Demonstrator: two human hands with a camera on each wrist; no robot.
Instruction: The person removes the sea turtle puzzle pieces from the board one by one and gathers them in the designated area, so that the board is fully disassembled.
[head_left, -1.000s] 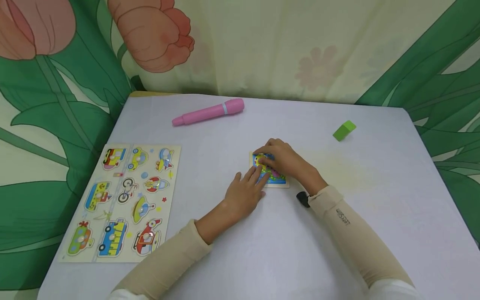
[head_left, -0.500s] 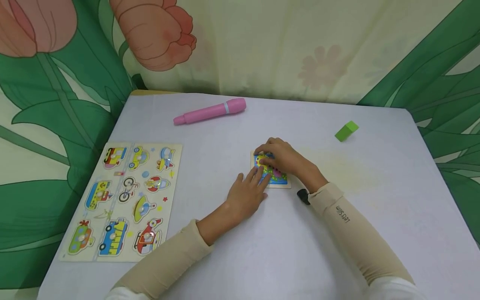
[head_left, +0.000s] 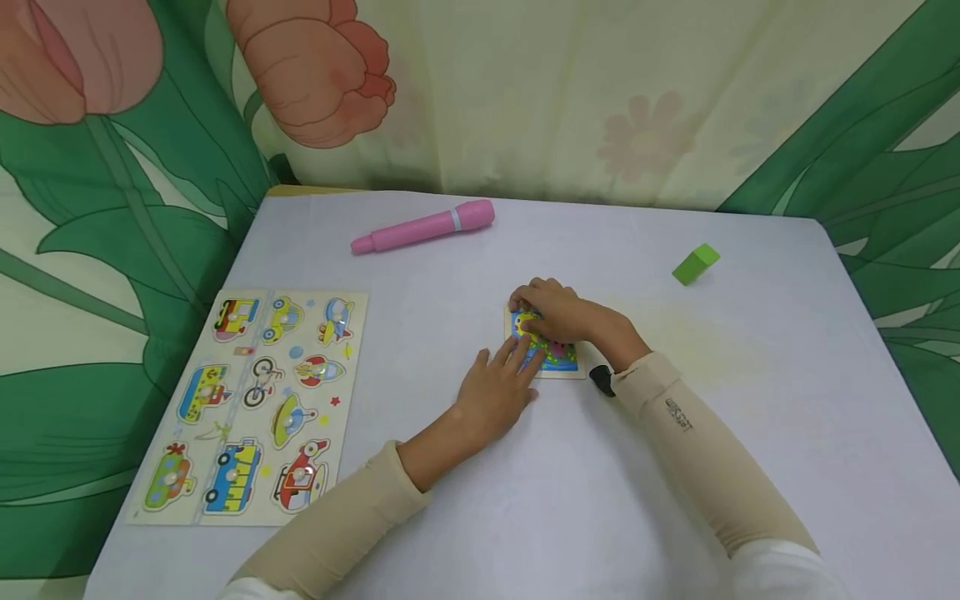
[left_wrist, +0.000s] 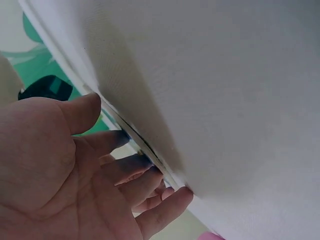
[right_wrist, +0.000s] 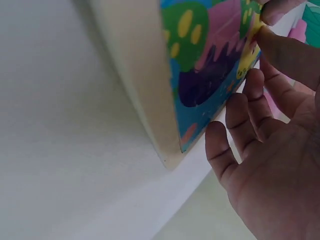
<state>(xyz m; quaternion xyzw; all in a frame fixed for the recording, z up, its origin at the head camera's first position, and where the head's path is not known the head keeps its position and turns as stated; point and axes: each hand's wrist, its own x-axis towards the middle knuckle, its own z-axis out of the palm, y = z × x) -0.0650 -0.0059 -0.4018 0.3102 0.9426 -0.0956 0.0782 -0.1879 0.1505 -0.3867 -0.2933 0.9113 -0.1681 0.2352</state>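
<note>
Both hands are at a small square wooden picture puzzle (head_left: 564,364) lying on the white table. Its bright picture (right_wrist: 205,70) shows blue, green, pink, purple and yellow in the right wrist view, inside a bare wood border. My right hand (head_left: 558,312) arches over the far part, fingers bent at the far edge and thumb on the yellow part. The palm hides much of the picture from the head view. With fingers stretched out, my left hand (head_left: 495,387) rests its fingertips on the near left part. The left wrist view shows the left hand (left_wrist: 70,170) at the board's thin edge.
A large peg puzzle board (head_left: 255,417) with vehicle pieces lies on the left, partly under the left sleeve (head_left: 337,521). A pink marker-shaped object (head_left: 423,231) lies toward the back. A green block (head_left: 696,264) sits at the back right. A patterned curtain (head_left: 525,100) hangs behind the table.
The head view shifts slightly. The right wrist moves a little away from me and the right fingers bend slightly more over the puzzle. The left hand stays almost still.
</note>
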